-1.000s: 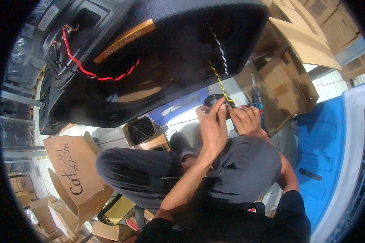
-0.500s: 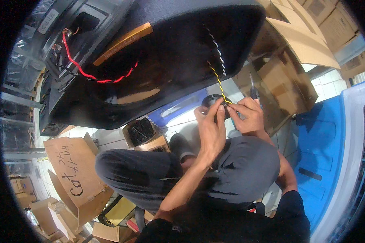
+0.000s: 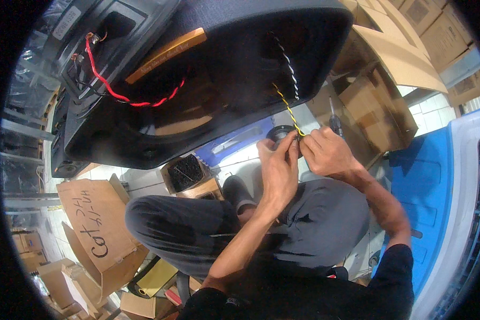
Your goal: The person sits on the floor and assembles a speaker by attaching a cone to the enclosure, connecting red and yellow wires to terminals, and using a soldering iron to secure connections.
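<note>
My left hand [image 3: 278,168] is closed round a small round black speaker driver [image 3: 279,132], tilted above my lap. The thumb and fingers of my right hand [image 3: 328,153] pinch the lower end of a twisted yellow-and-black wire [image 3: 289,109], right at the driver's edge. Fingers hide the exact spot where wire and driver meet. That wire comes out of a big black speaker cabinet [image 3: 250,21] lying in front of me. A twisted black-and-white wire [image 3: 290,69] hangs from the same cabinet, touched by neither hand.
A larger speaker part [image 3: 120,26] with a red-and-black wire [image 3: 108,92] rests at the cabinet's left. Near my right hand a screwdriver [image 3: 335,122] stands beside an open carton [image 3: 378,106]. A box of black screws [image 3: 185,173], a marked carton [image 3: 98,218] and a blue bin [image 3: 410,197] surround me.
My right hand has turned over, its back now facing up, and its elbow has swung outward to the right. The left hand stays nearly still on the driver.
</note>
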A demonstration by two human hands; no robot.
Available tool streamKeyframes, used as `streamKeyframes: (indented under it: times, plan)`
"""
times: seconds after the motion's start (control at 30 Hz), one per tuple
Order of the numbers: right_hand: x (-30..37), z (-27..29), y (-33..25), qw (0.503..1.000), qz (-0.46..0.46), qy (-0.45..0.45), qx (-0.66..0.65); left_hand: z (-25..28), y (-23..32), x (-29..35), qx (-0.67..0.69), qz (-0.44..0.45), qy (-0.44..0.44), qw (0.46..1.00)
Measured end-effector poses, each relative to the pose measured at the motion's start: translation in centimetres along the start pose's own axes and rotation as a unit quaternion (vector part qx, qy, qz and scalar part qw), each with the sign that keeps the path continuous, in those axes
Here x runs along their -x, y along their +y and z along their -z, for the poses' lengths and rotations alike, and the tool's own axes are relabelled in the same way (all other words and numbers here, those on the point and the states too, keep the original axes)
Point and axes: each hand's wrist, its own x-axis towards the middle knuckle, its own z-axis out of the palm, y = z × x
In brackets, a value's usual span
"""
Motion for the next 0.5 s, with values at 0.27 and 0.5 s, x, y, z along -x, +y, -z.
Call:
streamKeyframes:
  times: [0.27,0.5]
  plan:
    - [0.2,0.0,0.6,0.997,-0.033,0.056,-0.033,0.8,-0.3,-0.8,-0.005,0.025,0.004,1.0]
    - [1.2,-2.0,-4.5,0.899,-0.334,0.208,-0.191,0.7,-0.7,-0.2,0.001,0.034,-0.001,0.999]
